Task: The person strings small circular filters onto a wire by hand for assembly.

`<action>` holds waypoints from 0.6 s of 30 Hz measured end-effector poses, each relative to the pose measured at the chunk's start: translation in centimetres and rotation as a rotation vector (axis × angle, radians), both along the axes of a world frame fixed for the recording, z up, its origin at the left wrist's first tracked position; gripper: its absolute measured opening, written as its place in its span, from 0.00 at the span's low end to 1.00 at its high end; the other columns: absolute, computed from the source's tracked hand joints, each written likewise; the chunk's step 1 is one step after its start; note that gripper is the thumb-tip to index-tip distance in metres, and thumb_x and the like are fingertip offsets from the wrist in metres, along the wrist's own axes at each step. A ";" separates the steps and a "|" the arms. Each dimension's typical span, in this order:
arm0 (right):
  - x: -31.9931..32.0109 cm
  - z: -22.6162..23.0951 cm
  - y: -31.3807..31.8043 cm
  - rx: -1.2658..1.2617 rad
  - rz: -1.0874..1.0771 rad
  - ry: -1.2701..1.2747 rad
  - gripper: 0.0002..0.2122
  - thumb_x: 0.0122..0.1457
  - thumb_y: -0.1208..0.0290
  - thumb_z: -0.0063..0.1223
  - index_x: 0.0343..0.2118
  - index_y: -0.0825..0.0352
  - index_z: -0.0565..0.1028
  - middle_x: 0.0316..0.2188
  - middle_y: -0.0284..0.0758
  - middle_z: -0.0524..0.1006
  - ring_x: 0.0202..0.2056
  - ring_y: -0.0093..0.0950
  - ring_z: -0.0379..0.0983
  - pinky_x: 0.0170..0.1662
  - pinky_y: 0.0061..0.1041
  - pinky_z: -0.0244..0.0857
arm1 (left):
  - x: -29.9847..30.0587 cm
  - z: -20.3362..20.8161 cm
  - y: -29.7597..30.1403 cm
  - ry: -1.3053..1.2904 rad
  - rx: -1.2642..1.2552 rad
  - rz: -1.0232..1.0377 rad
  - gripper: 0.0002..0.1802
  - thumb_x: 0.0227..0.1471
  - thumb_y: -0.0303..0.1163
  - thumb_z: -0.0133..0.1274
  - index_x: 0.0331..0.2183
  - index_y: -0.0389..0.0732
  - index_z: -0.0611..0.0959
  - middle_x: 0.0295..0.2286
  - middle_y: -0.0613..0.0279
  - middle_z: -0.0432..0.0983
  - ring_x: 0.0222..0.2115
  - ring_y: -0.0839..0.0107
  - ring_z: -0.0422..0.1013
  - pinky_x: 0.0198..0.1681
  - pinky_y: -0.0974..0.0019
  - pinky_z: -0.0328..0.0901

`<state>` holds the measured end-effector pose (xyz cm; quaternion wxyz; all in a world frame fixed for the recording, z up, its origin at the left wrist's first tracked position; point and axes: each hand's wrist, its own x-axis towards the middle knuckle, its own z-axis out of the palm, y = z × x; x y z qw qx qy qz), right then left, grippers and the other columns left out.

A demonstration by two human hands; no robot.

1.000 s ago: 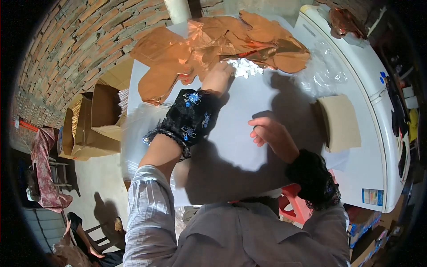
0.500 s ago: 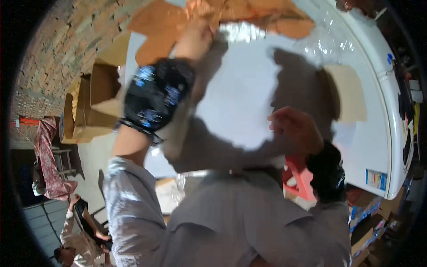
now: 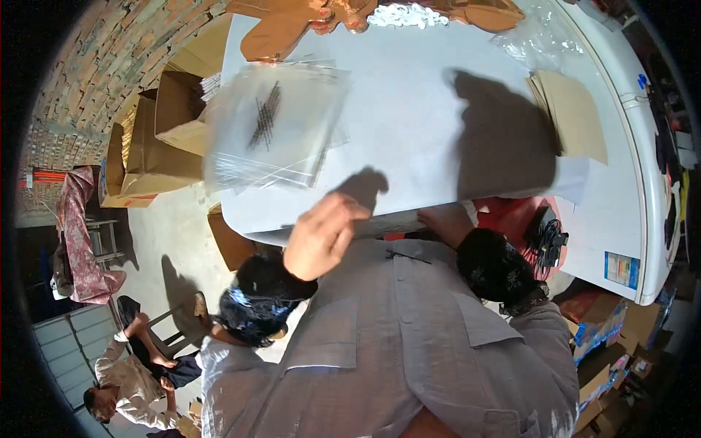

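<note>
Left fingers (image 3: 342, 208) have withdrawn from orange foil (image 3: 274, 33).

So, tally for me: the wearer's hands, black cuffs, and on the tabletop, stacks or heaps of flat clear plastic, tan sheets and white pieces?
Left hand and right hand: 2
Black cuffs: 2
Flat clear plastic stack: 1
Tan sheet stack: 1
White piece heap: 1
Total: 7

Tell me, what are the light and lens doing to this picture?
In the head view, dark shadows fall on the white tabletop, one just beyond the bare left hand; in the head view, glare glints off the crumpled clear plastic; toward the head view's rim, rows in the red-brown brick wall look bent.
</note>
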<state>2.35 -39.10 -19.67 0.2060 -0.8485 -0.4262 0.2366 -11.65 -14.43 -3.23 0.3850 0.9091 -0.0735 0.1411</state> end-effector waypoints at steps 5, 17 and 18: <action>-0.2 1.6 0.4 -0.096 0.245 -0.277 0.03 0.54 0.73 0.47 0.31 0.63 0.70 0.32 0.42 0.73 0.36 0.38 0.72 0.39 0.40 0.66 | -2.3 -3.3 -1.3 0.134 0.059 -0.042 0.14 0.40 0.16 0.48 0.34 0.38 0.77 0.33 0.58 0.73 0.36 0.61 0.73 0.37 0.63 0.69; -0.8 5.6 -0.6 0.188 0.132 -0.411 0.04 0.50 0.69 0.53 0.25 0.60 0.70 0.19 0.34 0.70 0.23 0.35 0.72 0.27 0.32 0.67 | 0.5 -6.3 -3.0 0.075 0.196 -0.155 0.12 0.44 0.26 0.52 0.35 0.44 0.75 0.30 0.62 0.71 0.27 0.62 0.73 0.27 0.62 0.68; -1.0 8.5 -0.2 0.280 0.072 -0.253 0.03 0.52 0.71 0.51 0.26 0.63 0.71 0.22 0.36 0.72 0.24 0.36 0.72 0.26 0.31 0.66 | 0.4 -6.4 -2.9 0.144 0.151 -0.144 0.12 0.47 0.26 0.50 0.37 0.43 0.75 0.32 0.59 0.73 0.28 0.58 0.73 0.28 0.59 0.68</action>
